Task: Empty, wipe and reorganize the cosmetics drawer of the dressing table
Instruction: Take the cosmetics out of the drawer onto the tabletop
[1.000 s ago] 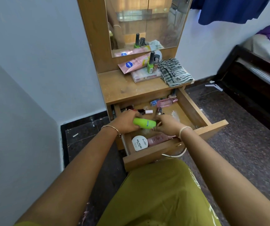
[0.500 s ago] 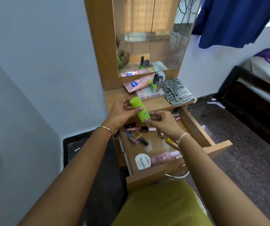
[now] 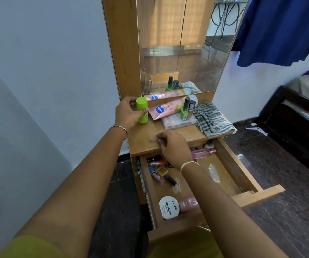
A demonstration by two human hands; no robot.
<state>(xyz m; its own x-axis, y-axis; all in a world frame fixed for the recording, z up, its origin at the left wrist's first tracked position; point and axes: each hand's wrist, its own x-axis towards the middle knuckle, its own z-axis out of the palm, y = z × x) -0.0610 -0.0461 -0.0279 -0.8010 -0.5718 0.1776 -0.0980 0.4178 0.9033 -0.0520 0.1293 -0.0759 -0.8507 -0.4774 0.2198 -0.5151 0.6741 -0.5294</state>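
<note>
My left hand [image 3: 126,112] grips a bright green bottle [image 3: 142,110], held upright at the back left of the dressing table top [image 3: 144,140]. My right hand [image 3: 174,147] hovers over the top's front edge with fingers loosely curled and nothing visible in them. Below it the wooden drawer [image 3: 234,170] stands pulled out. Inside lie a white nail polish remover jar [image 3: 169,207], a pink bottle [image 3: 188,203], another pink bottle [image 3: 203,153] at the back, and several small lipsticks and polish bottles [image 3: 161,172].
On the top stand a pink tube [image 3: 166,108], a green nail polish bottle [image 3: 184,109], a flat palette [image 3: 179,122] and a striped cloth [image 3: 212,120]. A mirror [image 3: 181,45] rises behind. A dark bed frame [image 3: 297,116] stands at the right.
My left hand has carried the green bottle from above the drawer up and left onto the table top. My right hand has let go of it and drawn back toward the drawer.
</note>
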